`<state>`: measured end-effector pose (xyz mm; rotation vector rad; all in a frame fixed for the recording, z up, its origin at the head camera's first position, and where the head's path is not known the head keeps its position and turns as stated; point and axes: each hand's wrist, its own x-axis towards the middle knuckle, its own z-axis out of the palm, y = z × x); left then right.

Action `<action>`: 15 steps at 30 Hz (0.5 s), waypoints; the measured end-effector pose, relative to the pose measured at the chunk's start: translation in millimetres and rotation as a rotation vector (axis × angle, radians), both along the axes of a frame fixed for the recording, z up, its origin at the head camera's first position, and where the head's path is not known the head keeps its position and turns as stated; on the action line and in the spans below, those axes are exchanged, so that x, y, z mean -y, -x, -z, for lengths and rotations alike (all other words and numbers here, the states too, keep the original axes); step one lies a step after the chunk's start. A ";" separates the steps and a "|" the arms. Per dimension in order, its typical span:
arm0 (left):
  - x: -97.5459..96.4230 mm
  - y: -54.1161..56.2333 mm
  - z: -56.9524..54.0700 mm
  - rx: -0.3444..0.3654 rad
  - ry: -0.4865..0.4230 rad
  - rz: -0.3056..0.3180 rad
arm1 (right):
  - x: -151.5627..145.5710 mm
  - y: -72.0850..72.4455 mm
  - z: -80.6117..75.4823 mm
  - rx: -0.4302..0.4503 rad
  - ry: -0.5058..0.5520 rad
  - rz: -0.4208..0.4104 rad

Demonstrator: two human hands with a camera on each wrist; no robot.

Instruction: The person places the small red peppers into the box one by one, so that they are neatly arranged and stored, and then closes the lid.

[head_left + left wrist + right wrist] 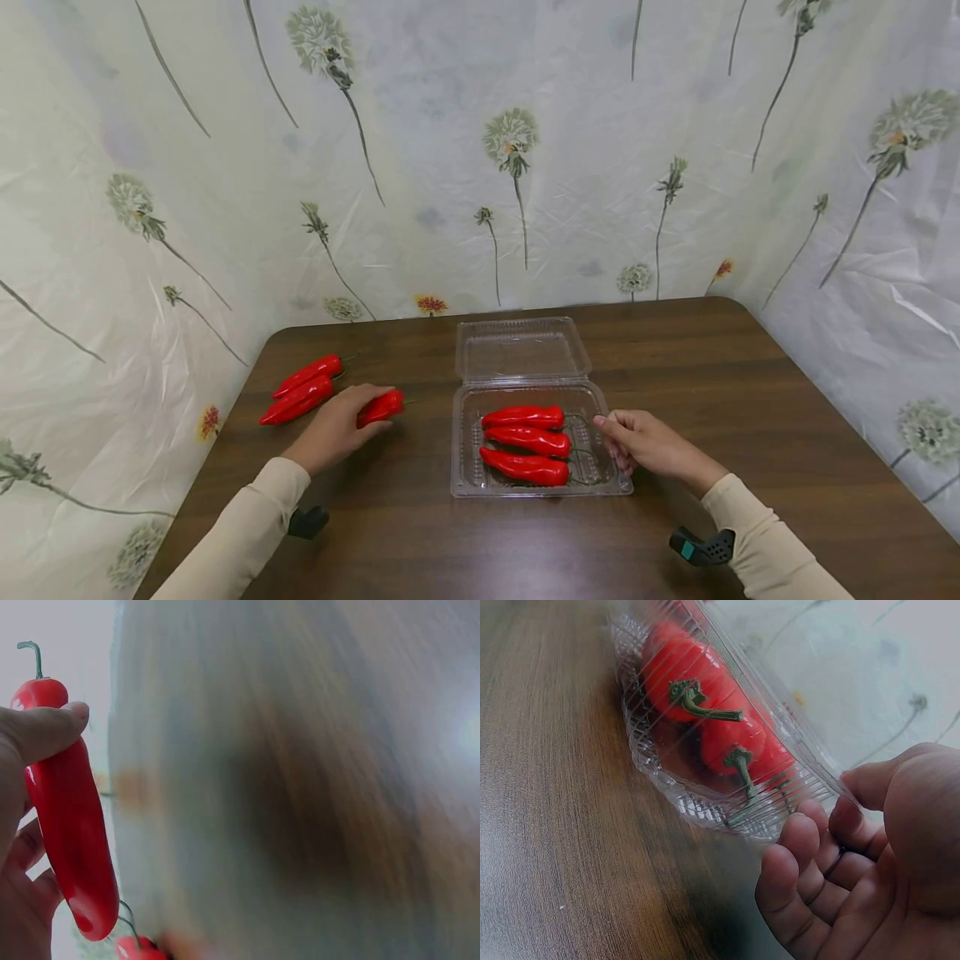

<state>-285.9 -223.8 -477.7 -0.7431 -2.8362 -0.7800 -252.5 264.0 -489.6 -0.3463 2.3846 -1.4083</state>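
Left hand (347,422) gripped pepper (382,407); right hand (651,445) pinched box (468,454)

2 loose peppers (298,401) lay left of the left hand. Its thumb and fingers held the pepper; only the left-wrist view showed the tip. 3 boxed peppers (527,440) lay near the right hand's narrow pinch on the rim.

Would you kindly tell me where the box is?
In the head view, the box sits between the left hand and the right hand, which pinches its right edge.
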 end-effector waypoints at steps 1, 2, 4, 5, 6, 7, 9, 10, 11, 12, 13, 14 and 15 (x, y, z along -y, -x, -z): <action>-3.6 -0.3 -2.0 -0.006 0.001 0.007 | -0.1 0.1 0.1 0.000 -0.001 0.000; -7.2 -0.4 -3.7 -0.013 0.001 0.015 | -0.1 0.1 0.2 -0.001 -0.001 0.001; -15.2 -0.7 -7.8 -0.015 0.003 0.029 | -0.2 0.1 0.2 -0.003 -0.005 0.001; -19.4 -0.8 -9.7 -0.015 0.004 0.034 | -0.1 0.0 0.3 -0.005 -0.006 0.002; -23.7 -0.8 -11.7 -0.009 0.004 0.038 | 0.0 0.0 0.3 -0.005 -0.008 0.003; -28.1 -0.6 -13.4 -0.009 0.003 0.047 | 0.0 -0.1 0.3 -0.005 -0.009 0.005; -37.4 -0.2 -17.0 -0.015 0.000 0.061 | 0.3 -0.1 0.2 -0.004 -0.009 0.005; -42.4 0.2 -18.7 -0.024 -0.001 0.072 | 0.3 -0.3 0.0 -0.004 -0.009 0.006; -47.6 0.3 -20.6 -0.034 -0.003 0.084 | 0.3 -0.4 -0.1 -0.002 -0.008 0.006; -52.9 0.2 -22.9 -0.047 -0.006 0.099 | 0.3 -0.6 -0.3 -0.001 -0.008 0.006; -58.5 0.4 -25.0 -0.061 -0.010 0.117 | 0.3 -0.7 -0.5 -0.001 -0.007 0.005; -64.2 0.4 -27.3 -0.072 -0.014 0.134 | 0.2 -0.9 -0.6 -0.002 -0.008 0.004; -70.1 0.4 -29.6 -0.083 -0.020 0.155 | 0.1 -1.1 -0.8 -0.003 -0.010 0.004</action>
